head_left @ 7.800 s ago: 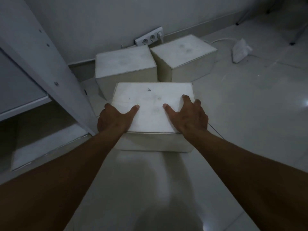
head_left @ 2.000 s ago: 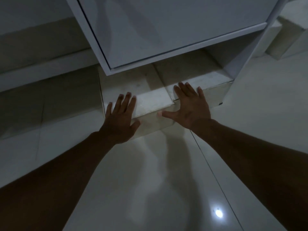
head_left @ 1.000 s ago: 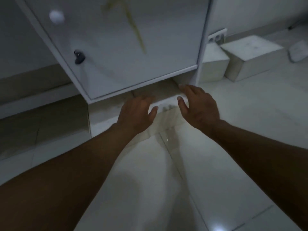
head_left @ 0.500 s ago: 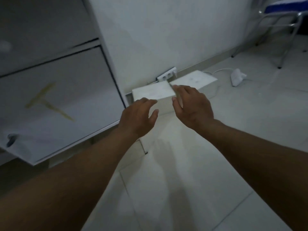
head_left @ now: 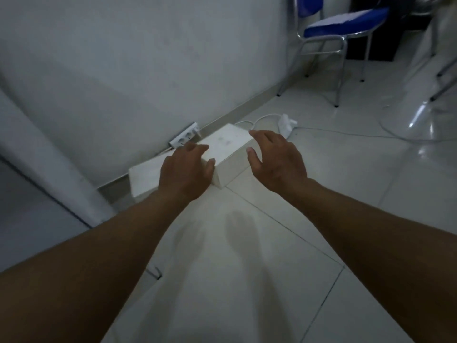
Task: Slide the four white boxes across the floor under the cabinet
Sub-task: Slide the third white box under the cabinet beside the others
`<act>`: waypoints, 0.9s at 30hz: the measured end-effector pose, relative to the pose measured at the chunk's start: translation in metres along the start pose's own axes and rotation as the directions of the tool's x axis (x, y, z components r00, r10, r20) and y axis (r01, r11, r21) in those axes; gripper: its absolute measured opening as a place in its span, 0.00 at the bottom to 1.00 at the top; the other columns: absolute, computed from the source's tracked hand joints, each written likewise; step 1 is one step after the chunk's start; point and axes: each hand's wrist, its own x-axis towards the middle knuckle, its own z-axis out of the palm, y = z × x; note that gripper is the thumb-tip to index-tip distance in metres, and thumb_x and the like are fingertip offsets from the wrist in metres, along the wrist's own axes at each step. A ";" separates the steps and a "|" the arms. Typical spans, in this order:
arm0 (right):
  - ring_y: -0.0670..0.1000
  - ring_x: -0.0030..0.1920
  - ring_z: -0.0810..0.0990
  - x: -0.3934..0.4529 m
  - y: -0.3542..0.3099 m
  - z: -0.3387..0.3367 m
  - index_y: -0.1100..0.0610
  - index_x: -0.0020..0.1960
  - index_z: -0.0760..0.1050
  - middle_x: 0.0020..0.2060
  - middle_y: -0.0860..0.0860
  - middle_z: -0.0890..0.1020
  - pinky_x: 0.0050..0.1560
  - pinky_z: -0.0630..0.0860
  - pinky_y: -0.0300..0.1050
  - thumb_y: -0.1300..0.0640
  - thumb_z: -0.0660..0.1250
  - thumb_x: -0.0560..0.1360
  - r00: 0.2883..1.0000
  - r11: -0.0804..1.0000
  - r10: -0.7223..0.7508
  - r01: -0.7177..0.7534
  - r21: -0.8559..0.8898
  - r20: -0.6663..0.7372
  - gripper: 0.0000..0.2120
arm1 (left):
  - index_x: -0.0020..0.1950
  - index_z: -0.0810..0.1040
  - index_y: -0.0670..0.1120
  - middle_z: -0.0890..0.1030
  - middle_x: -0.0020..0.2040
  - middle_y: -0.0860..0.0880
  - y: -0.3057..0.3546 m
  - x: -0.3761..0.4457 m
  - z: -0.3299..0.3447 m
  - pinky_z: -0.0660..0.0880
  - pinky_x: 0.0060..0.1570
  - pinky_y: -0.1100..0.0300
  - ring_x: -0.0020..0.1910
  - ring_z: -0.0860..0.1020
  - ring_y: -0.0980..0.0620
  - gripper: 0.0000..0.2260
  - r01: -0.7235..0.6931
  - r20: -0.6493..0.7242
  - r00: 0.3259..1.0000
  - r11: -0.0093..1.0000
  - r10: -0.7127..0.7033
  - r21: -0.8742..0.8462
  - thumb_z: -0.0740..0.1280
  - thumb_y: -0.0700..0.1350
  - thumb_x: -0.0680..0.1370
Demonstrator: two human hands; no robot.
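Pale glossy floor tiles (head_left: 247, 280) should let the nearer plain white cardboard box (head_left: 231, 154) by the wall slide if the spread, empty left hand (head_left: 185, 174) and right hand (head_left: 277, 160) press low toward the white cabinet (head_left: 37, 169).

Both hands (head_left: 186, 169) outstretched (fingers (head_left: 262, 139) loosely spread).

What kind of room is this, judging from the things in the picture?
Probably an office or a meeting room, though that is a guess. A blue padded chair with a chrome metal frame stands on a glossy pale tiled floor, and a white power strip lies by the plain white wall.
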 end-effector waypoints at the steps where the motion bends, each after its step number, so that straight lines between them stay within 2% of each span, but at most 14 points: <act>1: 0.55 0.62 0.75 0.008 0.011 0.004 0.54 0.71 0.69 0.66 0.53 0.76 0.56 0.74 0.53 0.49 0.59 0.81 1.000 1.000 0.022 -0.022 -0.005 0.005 0.21 | 0.67 0.75 0.47 0.76 0.65 0.45 0.002 0.013 0.009 0.72 0.59 0.47 0.63 0.74 0.42 0.19 0.000 0.003 1.000 1.000 0.000 -0.017 0.64 0.53 0.78; 6: 0.55 0.63 0.74 0.049 0.049 0.036 0.54 0.72 0.68 0.67 0.53 0.76 0.58 0.72 0.53 0.49 0.59 0.81 0.997 0.997 0.063 -0.061 -0.038 0.049 0.21 | 0.69 0.74 0.48 0.75 0.66 0.45 -0.003 0.071 0.053 0.70 0.60 0.47 0.64 0.72 0.44 0.20 0.050 0.021 0.999 0.996 -0.048 -0.074 0.62 0.54 0.79; 10: 0.56 0.64 0.74 0.091 0.055 0.060 0.54 0.73 0.67 0.67 0.53 0.75 0.59 0.73 0.53 0.48 0.59 0.81 0.991 0.998 0.052 -0.047 -0.041 0.124 0.22 | 0.69 0.73 0.48 0.75 0.67 0.45 -0.022 0.105 0.078 0.70 0.60 0.48 0.64 0.73 0.44 0.21 0.117 0.071 0.991 0.989 -0.111 -0.094 0.62 0.55 0.79; 20: 0.56 0.66 0.72 0.181 0.086 0.098 0.52 0.74 0.65 0.69 0.53 0.73 0.62 0.72 0.55 0.46 0.58 0.81 0.980 1.000 -0.016 0.019 -0.014 0.198 0.23 | 0.68 0.74 0.46 0.76 0.65 0.44 -0.028 0.177 0.124 0.71 0.58 0.49 0.63 0.74 0.44 0.20 0.250 0.023 0.968 0.957 -0.250 -0.147 0.62 0.55 0.79; 27: 0.55 0.69 0.69 0.236 0.143 0.175 0.52 0.75 0.63 0.71 0.52 0.70 0.65 0.67 0.52 0.45 0.56 0.82 0.939 0.996 -0.092 0.092 0.013 0.333 0.24 | 0.69 0.73 0.48 0.74 0.69 0.47 -0.038 0.219 0.195 0.69 0.62 0.49 0.67 0.71 0.45 0.21 0.440 0.016 0.897 0.891 -0.442 -0.113 0.61 0.56 0.79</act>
